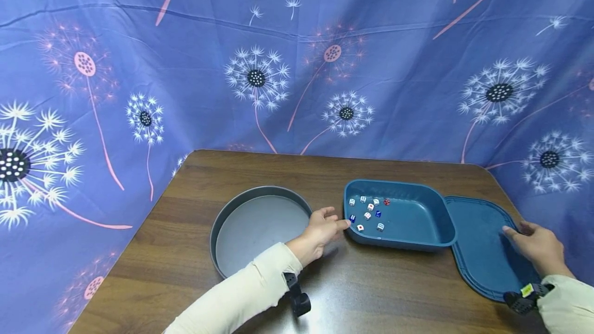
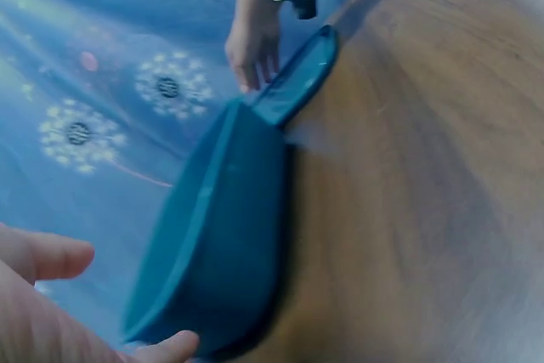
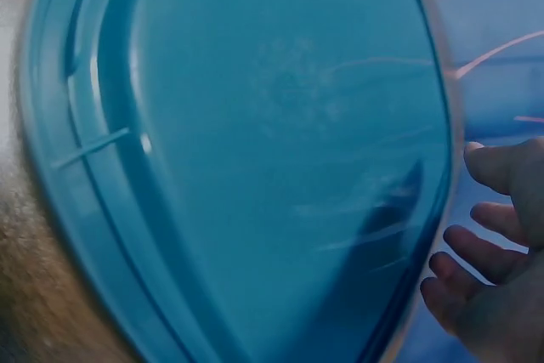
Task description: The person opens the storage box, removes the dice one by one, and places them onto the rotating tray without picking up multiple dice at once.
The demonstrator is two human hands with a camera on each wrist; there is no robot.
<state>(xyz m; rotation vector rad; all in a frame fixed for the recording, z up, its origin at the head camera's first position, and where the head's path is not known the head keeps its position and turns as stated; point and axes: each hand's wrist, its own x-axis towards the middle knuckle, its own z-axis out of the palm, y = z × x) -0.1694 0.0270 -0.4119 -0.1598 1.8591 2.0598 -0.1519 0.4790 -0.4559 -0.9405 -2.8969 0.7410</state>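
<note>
A dark blue rectangular tub (image 1: 417, 220) stands on the table with several small dice (image 1: 367, 216) in its left part, white ones along with blue and red. My left hand (image 1: 320, 233) is at the tub's left end, fingers extended and the thumb by the rim. Whether it touches the rim I cannot tell. A matching flat lid (image 1: 482, 241) lies to the right, its left edge beside the tub. Over the lid's right edge hovers my right hand (image 1: 540, 249); the right wrist view shows its loosely bent fingers (image 3: 484, 252) holding nothing.
A round dark grey pan (image 1: 255, 236) sits on the wooden table (image 1: 176, 251), left of the tub and partly behind my left forearm. A blue dandelion-print cloth (image 1: 297, 66) hangs behind the table and along its sides.
</note>
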